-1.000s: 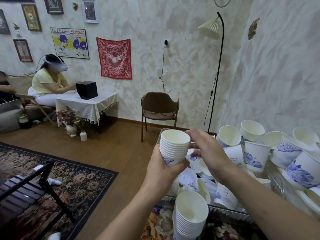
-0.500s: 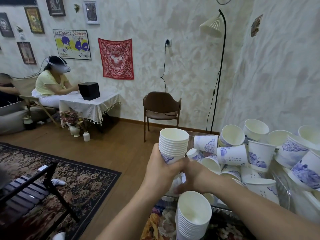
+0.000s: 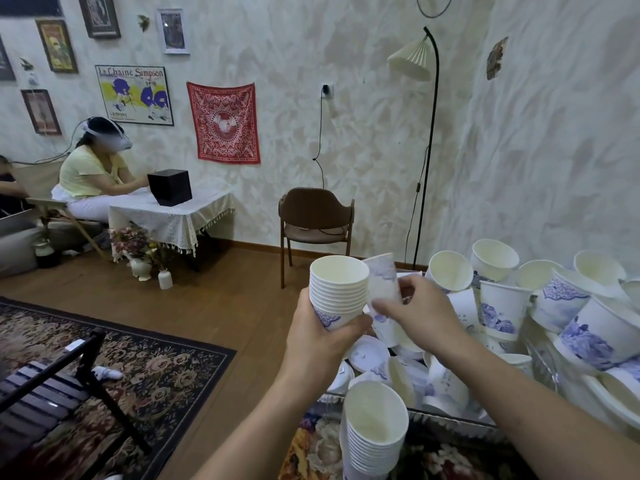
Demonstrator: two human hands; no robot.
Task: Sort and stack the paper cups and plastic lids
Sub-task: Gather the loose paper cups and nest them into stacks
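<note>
Gripping a nested stack of white blue-printed paper cups [image 3: 337, 294], the left hand [image 3: 320, 336] rises mid-frame; the right hand [image 3: 424, 315] pinches a single blurred paper cup [image 3: 382, 282]; upper left, a yellow poster [image 3: 134, 95] reads "La Chaine Simpson".

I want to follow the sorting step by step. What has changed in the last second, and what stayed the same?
The right hand went down into the loose cups beside the left hand, took hold of a single cup and has raised it next to the held stack, not yet nested. The left hand still grips that stack upright. The second stack below has stayed put.
</note>
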